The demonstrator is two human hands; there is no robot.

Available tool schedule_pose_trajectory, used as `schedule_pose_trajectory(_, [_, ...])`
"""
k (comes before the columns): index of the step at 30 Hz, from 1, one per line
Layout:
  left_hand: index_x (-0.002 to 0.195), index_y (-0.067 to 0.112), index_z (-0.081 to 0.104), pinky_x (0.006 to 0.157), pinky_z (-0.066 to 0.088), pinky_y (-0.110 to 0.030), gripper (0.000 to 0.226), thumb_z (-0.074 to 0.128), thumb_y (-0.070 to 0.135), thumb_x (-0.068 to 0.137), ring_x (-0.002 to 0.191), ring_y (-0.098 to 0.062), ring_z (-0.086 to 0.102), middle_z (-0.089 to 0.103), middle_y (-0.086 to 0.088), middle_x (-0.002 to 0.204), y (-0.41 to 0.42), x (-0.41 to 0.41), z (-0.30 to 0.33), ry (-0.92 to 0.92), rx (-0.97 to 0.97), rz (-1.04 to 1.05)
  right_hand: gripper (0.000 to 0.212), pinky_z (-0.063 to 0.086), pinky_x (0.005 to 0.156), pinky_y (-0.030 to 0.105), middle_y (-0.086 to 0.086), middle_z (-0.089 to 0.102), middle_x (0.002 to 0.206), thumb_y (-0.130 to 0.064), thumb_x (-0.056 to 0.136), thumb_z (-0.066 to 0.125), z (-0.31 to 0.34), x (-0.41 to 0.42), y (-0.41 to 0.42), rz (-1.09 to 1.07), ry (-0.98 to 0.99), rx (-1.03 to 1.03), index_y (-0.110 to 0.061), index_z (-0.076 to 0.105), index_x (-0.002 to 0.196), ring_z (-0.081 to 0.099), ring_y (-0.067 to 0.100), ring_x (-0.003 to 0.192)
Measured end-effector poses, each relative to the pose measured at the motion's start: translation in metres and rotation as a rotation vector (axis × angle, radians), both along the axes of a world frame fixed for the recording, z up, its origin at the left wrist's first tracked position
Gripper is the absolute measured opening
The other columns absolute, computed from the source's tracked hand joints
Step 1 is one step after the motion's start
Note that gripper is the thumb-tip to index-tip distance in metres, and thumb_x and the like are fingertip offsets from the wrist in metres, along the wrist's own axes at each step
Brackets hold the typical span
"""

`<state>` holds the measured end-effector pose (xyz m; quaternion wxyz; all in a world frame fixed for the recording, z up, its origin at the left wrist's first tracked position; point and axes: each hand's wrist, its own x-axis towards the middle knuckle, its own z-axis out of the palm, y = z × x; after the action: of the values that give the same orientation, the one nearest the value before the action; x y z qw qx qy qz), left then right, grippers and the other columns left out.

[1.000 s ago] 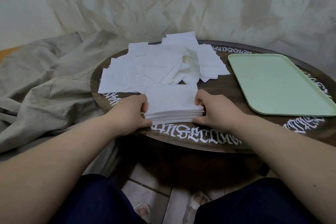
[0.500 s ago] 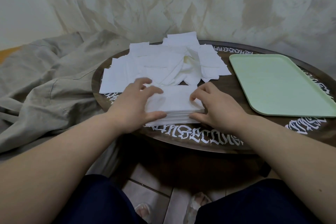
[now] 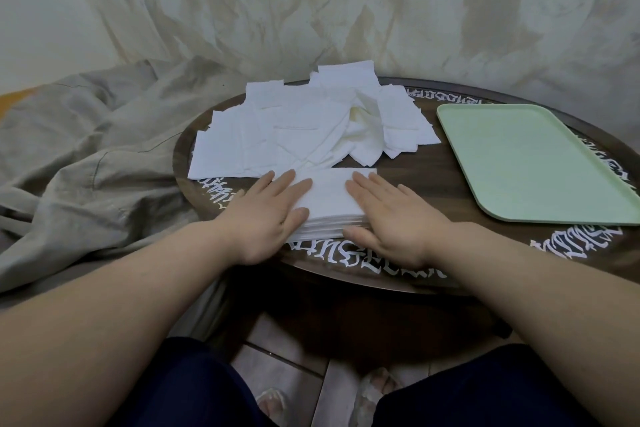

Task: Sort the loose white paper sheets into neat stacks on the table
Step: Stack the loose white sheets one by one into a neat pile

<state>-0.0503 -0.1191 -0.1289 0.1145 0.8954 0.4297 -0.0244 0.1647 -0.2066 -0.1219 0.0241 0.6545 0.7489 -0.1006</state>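
Grey cloth [image 3: 86, 149] lies left of the round table [image 3: 433, 184]. Loose sheets [image 3: 294, 128] w/ one crumpled sit at the back. Near edge: left hand [image 3: 270, 215] & right hand [image 3: 388, 215], which gripped the stack's [image 3: 329, 204] sides a sec ago, now press flat on top, fingers straight. Stack looks squared. Green tray [image 3: 533, 163] at right, apart.

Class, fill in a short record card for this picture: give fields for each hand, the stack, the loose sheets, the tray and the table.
left hand: flat, fingers straight, pressing on stack
right hand: flat, fingers straight, pressing on stack
neat stack: white sheets, near table edge, between the hands
loose sheets: untidy overlapping pile behind stack
tray: pale green, nothing on it, right of the paper
table: round, dark wood, white lettering at rim
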Motion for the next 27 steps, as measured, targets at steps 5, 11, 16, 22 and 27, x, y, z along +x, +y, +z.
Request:
schedule_pose_trajectory(5, [0.152, 0.035, 0.0, 0.117, 0.01, -0.052, 0.059, 0.022, 0.051, 0.099, 0.147, -0.015, -0.008, -0.008, 0.009, 0.16, -0.004, -0.001, 0.0, 0.033, -0.076, 0.066, 0.078, 0.004, 0.118, 0.041, -0.003, -0.014, 0.159, -0.061, 0.094, 0.026, -0.002, 0.001, 0.001, -0.009, -0.009, -0.018, -0.021, -0.007, 0.151, -0.012, 0.014, 0.146])
schedule_pose_trajectory(11, [0.151, 0.035, -0.003, 0.118, 0.007, -0.052, 0.06, 0.022, 0.05, 0.099, 0.147, -0.014, -0.01, -0.012, 0.009, 0.16, -0.007, 0.001, 0.002, 0.046, -0.104, 0.082, 0.081, 0.009, 0.119, 0.043, -0.001, -0.014, 0.159, -0.063, 0.092, 0.028, -0.005, 0.0, 0.001, -0.003, -0.018, -0.011, -0.02, -0.007, 0.151, -0.011, 0.016, 0.146])
schedule_pose_trajectory(16, [0.152, 0.032, 0.008, 0.119, 0.006, -0.045, 0.06, 0.028, 0.05, 0.099, 0.147, -0.015, -0.009, -0.004, 0.005, 0.161, -0.009, -0.002, 0.006, -0.1, -0.076, 0.098, 0.091, 0.013, 0.118, 0.044, -0.005, -0.002, 0.16, -0.078, 0.077, 0.011, 0.002, 0.003, -0.003, -0.05, 0.148, 0.069, -0.024, 0.006, 0.152, -0.005, 0.012, 0.146])
schedule_pose_trajectory(22, [0.146, 0.024, 0.033, 0.114, 0.004, -0.022, 0.053, 0.045, 0.039, 0.097, 0.146, -0.013, 0.01, 0.022, 0.002, 0.157, -0.004, 0.001, 0.026, -0.443, 0.098, 0.164, 0.058, 0.026, 0.109, 0.028, -0.004, 0.035, 0.15, -0.044, 0.093, 0.049, 0.023, 0.012, 0.006, -0.252, 0.362, 0.372, -0.023, 0.032, 0.145, 0.029, 0.013, 0.138])
schedule_pose_trajectory(27, [0.143, 0.027, 0.039, 0.114, 0.016, -0.027, 0.05, 0.05, 0.038, 0.095, 0.142, -0.014, 0.021, 0.03, 0.005, 0.153, 0.017, 0.017, 0.036, -0.431, 0.153, 0.151, 0.066, 0.036, 0.102, 0.032, -0.001, 0.046, 0.143, -0.038, 0.088, 0.06, 0.042, 0.03, 0.042, -0.474, 0.411, 0.388, -0.02, 0.033, 0.145, 0.043, 0.019, 0.13])
